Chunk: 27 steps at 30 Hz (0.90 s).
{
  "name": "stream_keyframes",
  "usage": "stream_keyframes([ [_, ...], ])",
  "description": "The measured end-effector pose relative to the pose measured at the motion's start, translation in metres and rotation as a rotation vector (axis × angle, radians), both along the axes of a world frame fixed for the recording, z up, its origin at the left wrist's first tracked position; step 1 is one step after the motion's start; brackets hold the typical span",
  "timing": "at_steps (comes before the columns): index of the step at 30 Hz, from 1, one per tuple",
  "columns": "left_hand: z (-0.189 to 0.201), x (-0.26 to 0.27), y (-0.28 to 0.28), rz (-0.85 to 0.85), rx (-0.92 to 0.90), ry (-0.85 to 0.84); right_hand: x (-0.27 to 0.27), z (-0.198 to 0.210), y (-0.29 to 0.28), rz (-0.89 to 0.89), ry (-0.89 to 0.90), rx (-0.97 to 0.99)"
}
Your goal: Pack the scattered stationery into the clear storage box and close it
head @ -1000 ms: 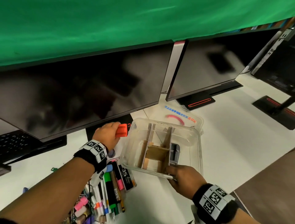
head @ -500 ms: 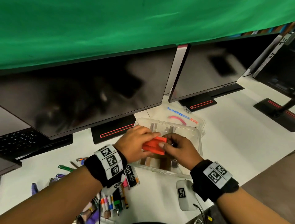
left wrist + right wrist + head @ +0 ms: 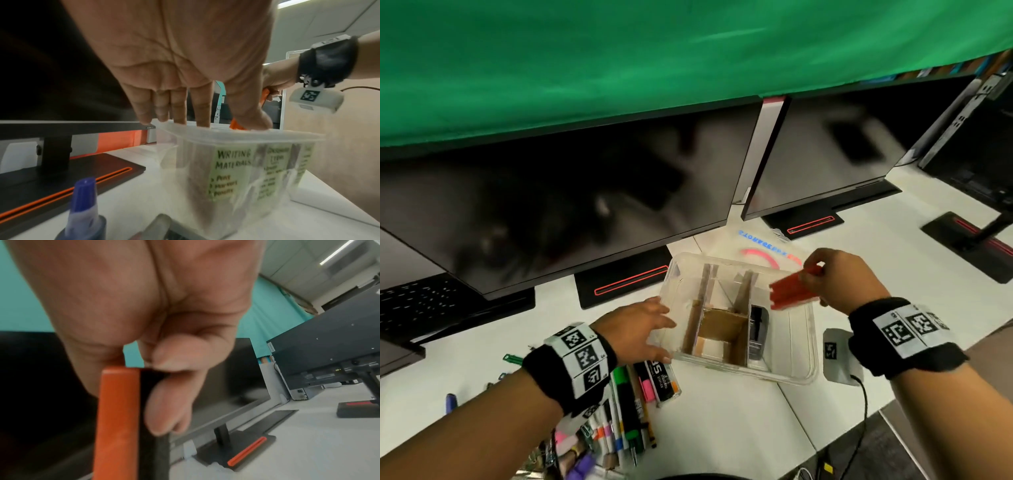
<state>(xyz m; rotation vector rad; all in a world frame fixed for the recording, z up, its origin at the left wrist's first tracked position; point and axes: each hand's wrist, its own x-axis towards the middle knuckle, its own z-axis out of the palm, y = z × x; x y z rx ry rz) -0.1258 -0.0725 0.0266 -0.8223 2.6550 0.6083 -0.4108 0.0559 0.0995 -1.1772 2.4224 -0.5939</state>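
The clear storage box (image 3: 801, 373) stands open on the white desk, with cardboard dividers (image 3: 709, 301) and a dark item (image 3: 758, 329) inside. My right hand (image 3: 839, 277) pinches a flat orange stationery piece (image 3: 792, 291) above the box's right compartment; the same orange piece (image 3: 117, 421) fills the right wrist view. My left hand (image 3: 640, 329) rests with straight fingers (image 3: 201, 110) on the box's left rim (image 3: 226, 134). Green labels (image 3: 232, 172) on the box wall read writing materials. The clear lid (image 3: 763, 246) lies behind the box.
Several markers and pens (image 3: 626, 411) lie piled at the front left, with a blue-capped bottle (image 3: 82, 206) close to the left wrist. Two dark monitors (image 3: 571, 205) on black stands (image 3: 619, 281) sit close behind. A white device (image 3: 839, 356) with a cable lies right of the box.
The orange piece passed from my left hand into my right, which carried it to the right over the box. My left hand dropped to the box's left rim.
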Motion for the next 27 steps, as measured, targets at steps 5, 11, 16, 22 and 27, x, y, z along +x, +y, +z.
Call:
stream_keyframes([
  [5,-0.009,0.001,0.003,-0.042,-0.002,-0.046,0.0,-0.036,-0.026,0.047,0.209,0.397],
  [11,-0.017,0.005,0.002,-0.016,0.008,0.026,0.008,-0.061,-0.043,0.069,0.099,0.61],
  [16,-0.02,0.008,0.005,0.003,0.004,0.094,0.001,-0.066,-0.044,0.033,0.011,0.543],
  [22,-0.046,0.035,0.025,0.125,-0.196,0.298,0.002,-0.059,-0.037,-0.003,0.078,0.442],
  [27,-0.067,0.055,0.026,0.111,-0.193,0.168,0.021,-0.053,-0.029,0.126,0.323,0.349],
])
